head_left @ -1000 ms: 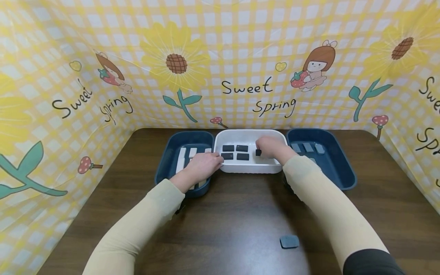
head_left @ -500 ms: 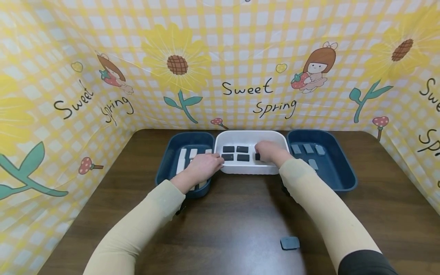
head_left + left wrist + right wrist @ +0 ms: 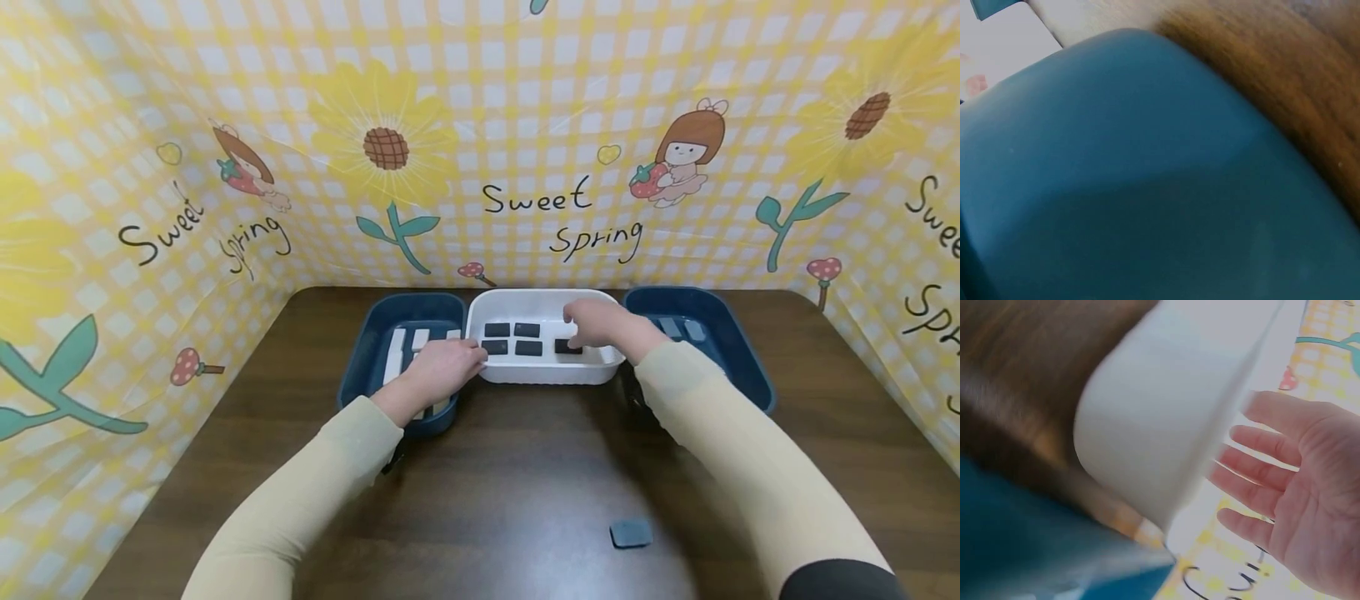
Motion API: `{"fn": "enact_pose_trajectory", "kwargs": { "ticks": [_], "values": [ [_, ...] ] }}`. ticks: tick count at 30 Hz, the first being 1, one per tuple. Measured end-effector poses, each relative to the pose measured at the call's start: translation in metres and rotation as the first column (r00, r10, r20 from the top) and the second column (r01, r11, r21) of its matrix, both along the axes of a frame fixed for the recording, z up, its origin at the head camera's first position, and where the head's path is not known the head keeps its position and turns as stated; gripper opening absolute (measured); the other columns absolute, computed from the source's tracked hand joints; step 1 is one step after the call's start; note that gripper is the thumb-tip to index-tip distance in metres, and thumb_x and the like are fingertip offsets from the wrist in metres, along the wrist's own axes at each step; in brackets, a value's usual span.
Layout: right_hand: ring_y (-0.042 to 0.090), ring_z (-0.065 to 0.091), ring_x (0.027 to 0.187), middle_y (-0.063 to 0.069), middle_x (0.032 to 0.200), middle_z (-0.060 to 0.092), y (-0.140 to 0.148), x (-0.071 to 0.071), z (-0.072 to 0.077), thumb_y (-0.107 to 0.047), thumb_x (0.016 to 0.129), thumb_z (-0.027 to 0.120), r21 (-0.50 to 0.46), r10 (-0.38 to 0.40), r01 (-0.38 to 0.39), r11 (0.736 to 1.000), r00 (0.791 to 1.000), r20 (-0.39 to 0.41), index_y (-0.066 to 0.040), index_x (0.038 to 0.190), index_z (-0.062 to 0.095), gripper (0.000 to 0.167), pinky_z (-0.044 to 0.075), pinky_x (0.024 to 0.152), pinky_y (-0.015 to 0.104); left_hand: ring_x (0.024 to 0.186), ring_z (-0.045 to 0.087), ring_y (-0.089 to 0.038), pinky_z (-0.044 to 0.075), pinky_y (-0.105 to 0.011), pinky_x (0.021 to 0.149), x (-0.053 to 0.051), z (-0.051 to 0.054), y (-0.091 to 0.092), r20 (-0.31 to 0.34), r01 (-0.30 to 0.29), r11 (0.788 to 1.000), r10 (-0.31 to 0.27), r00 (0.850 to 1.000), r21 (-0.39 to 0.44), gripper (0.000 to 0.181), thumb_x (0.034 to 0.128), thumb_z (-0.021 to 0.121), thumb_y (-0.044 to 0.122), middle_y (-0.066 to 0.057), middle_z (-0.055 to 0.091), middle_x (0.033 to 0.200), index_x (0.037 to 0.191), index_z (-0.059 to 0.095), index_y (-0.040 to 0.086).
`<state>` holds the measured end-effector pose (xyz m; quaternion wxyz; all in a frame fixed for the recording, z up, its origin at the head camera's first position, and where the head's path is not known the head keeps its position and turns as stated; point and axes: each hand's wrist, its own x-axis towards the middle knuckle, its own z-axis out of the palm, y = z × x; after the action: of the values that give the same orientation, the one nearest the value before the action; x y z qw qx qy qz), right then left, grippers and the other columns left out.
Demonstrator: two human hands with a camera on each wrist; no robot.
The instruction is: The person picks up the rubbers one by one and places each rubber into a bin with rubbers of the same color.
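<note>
My left hand (image 3: 446, 367) rests at the front left corner of a white tray (image 3: 547, 375), fingertips curled over its rim. Inside that tray lie several small black rectangular blocks in two rows. Just over the rightmost black block (image 3: 567, 347) is my right hand (image 3: 600, 323), its fingers loosely bent. From the right wrist view, the right hand (image 3: 1310, 481) holds nothing, fingers spread beside the tray wall (image 3: 1147, 406). The left wrist view is filled mostly by a blue tray wall (image 3: 1135, 137); the left hand hardly shows there.
A blue tray (image 3: 360, 367) with white strips stands against the white tray's left side. On its right, another blue tray (image 3: 750, 375) bears grey pieces, partly hidden by my right arm. One blue-grey piece (image 3: 631, 533) lies on the wooden table (image 3: 510, 483). Patterned cloth (image 3: 480, 125) hangs behind.
My right hand has let go of the black block, which lies on the tray floor. The hand has risen slightly and shifted right. The left hand keeps its place.
</note>
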<state>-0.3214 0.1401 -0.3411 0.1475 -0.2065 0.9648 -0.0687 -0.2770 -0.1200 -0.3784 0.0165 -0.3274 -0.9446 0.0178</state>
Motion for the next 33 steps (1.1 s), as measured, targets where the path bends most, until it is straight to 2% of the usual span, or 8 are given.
{"fn": "enact_pose_trajectory", "kwargs": {
  "ticks": [6,14,18,22,26,28,30,33],
  "values": [
    [0.026,0.059,0.096,0.015,0.116,0.064,0.014,0.019,0.020,-0.018,0.087,0.074,0.001,0.022,-0.022,1.000,0.995,-0.096,-0.001,0.121,0.062,0.040,0.047,0.090,0.043,0.070,0.053,-0.013,0.047,-0.024,0.067,-0.001,-0.001,0.001,0.013,-0.004,1.000,0.004,1.000,0.011,0.014,0.0979,0.060,0.024,0.003,0.062,0.084,0.102,0.071,0.015],
    [0.020,0.060,0.082,0.010,0.107,0.063,0.029,0.071,0.033,-0.022,0.085,0.076,0.039,0.139,-0.134,0.990,0.968,-0.208,-0.006,0.118,0.066,0.037,0.053,0.077,0.038,0.070,0.053,-0.013,0.047,-0.025,0.067,-0.001,-0.001,0.001,0.011,-0.005,1.000,0.005,1.000,-0.003,0.014,0.0977,0.061,0.025,0.002,0.062,0.084,0.101,0.071,0.015],
    [0.014,0.060,0.079,0.005,0.103,0.064,0.037,0.101,0.024,-0.023,0.083,0.078,0.007,0.250,-0.259,0.966,0.925,-0.287,-0.008,0.114,0.067,0.035,0.053,0.072,0.033,0.070,0.053,-0.012,0.047,-0.024,0.067,-0.002,0.000,0.002,0.013,-0.005,1.000,0.005,1.000,-0.012,0.014,0.0978,0.060,0.025,0.002,0.062,0.084,0.101,0.071,0.016],
    [0.012,0.061,0.084,0.003,0.105,0.065,0.044,0.129,0.011,-0.022,0.081,0.080,-0.036,0.343,-0.379,0.925,0.871,-0.353,-0.009,0.113,0.067,0.037,0.054,0.072,0.031,0.070,0.054,-0.013,0.047,-0.024,0.067,-0.003,0.000,0.003,0.006,-0.001,1.000,0.001,1.000,-0.010,0.015,0.0979,0.060,0.025,0.002,0.062,0.085,0.102,0.071,0.015],
    [0.012,0.062,0.086,0.003,0.107,0.065,0.047,0.151,-0.001,-0.022,0.080,0.080,-0.071,0.391,-0.447,0.892,0.841,-0.373,-0.009,0.113,0.067,0.038,0.054,0.074,0.030,0.071,0.054,-0.013,0.047,-0.024,0.067,-0.002,0.001,0.002,0.005,0.005,1.000,-0.005,1.000,0.003,0.014,0.0977,0.060,0.024,0.002,0.062,0.084,0.102,0.071,0.015],
    [0.012,0.062,0.087,0.003,0.108,0.064,0.047,0.161,-0.006,-0.024,0.081,0.080,-0.080,0.410,-0.467,0.881,0.836,-0.365,-0.009,0.113,0.068,0.037,0.054,0.073,0.030,0.071,0.054,-0.013,0.047,-0.025,0.067,-0.001,0.001,0.002,0.008,0.009,1.000,-0.009,1.000,0.006,0.014,0.0978,0.060,0.024,0.002,0.062,0.084,0.102,0.071,0.015],
    [0.012,0.062,0.088,0.003,0.109,0.064,0.047,0.170,-0.011,-0.027,0.082,0.078,-0.086,0.422,-0.472,0.877,0.845,-0.330,-0.009,0.114,0.067,0.038,0.054,0.074,0.030,0.071,0.054,-0.013,0.047,-0.025,0.067,-0.001,0.000,0.001,0.008,0.013,1.000,-0.013,1.000,0.004,0.014,0.0980,0.060,0.024,0.002,0.062,0.084,0.101,0.070,0.015],
    [0.014,0.062,0.094,0.004,0.115,0.063,0.046,0.182,-0.018,-0.038,0.083,0.076,-0.080,0.402,-0.424,0.902,0.893,-0.205,-0.009,0.121,0.064,0.049,0.054,0.078,0.034,0.071,0.054,-0.013,0.047,-0.025,0.067,0.000,-0.001,0.000,0.006,0.014,1.000,-0.014,1.000,0.005,0.014,0.0980,0.060,0.024,0.002,0.062,0.084,0.101,0.070,0.015]
  ]
}}
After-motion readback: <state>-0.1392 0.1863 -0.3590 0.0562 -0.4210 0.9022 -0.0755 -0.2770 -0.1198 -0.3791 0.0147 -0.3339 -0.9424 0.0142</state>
